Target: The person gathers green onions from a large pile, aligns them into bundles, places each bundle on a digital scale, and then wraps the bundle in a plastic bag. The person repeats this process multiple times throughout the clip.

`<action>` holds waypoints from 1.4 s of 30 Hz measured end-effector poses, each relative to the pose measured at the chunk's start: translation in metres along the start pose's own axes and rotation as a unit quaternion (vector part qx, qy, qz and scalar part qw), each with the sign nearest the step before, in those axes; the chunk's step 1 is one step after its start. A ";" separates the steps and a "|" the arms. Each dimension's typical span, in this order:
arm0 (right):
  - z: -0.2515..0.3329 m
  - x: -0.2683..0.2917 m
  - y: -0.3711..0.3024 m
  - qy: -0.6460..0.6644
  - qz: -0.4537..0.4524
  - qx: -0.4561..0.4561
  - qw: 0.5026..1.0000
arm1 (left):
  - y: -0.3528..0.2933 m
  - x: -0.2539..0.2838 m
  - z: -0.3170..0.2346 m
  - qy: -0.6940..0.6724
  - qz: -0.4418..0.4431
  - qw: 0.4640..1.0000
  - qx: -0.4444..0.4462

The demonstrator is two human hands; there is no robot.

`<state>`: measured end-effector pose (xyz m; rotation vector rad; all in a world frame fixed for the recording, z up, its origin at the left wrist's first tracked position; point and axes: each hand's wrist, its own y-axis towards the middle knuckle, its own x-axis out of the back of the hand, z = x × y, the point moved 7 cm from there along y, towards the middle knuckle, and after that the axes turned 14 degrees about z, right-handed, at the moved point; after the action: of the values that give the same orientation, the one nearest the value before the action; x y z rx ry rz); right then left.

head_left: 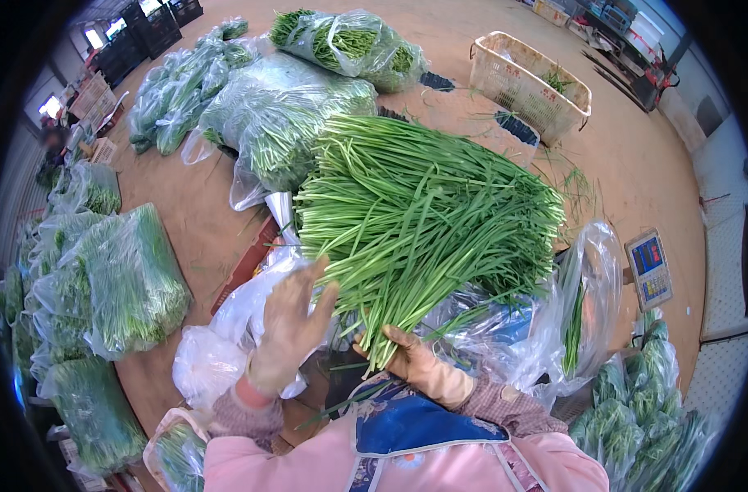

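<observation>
A large heap of long, flat-leaved garlic chives (431, 205) lies in front of me, pale stem ends to the left and darker leaf tips to the right. My gloved right hand (419, 361) is closed around the near end of a small bunch of chives (380, 340), which slants up against the heap's near side. Slightly smeared by motion, my gloved left hand (288, 324) is raised beside the stem ends, its thumb and fingers apart and nothing in it. Clear plastic bags (505, 336) sit under and beside the heap's near edge.
A digital scale display (649, 269) stands to the right. Bagged chives (136, 283) line the left side, with more bags (275, 107) beyond the heap. A cream plastic crate (529, 90) is at the far right. Bagged greens (644, 394) lie near right. White plastic (210, 361) bunches near my left arm.
</observation>
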<state>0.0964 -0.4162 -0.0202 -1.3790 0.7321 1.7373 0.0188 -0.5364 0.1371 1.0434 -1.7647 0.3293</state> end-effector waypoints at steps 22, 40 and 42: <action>-0.007 0.003 -0.019 -0.065 -0.040 -0.025 0.997 | -0.008 -0.141 0.129 -0.171 0.182 0.926 0.283; 0.031 -0.009 -0.013 -0.026 -0.103 0.063 0.992 | 0.024 -0.117 0.021 -0.410 0.252 0.851 0.212; 0.036 -0.019 -0.019 -0.002 -0.093 0.075 0.993 | 0.043 -0.125 0.043 -0.509 0.188 0.810 0.225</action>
<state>0.0963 -0.3811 0.0072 -1.2983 0.6953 1.5088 -0.0275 -0.4772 0.0208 1.3180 -2.9955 0.4987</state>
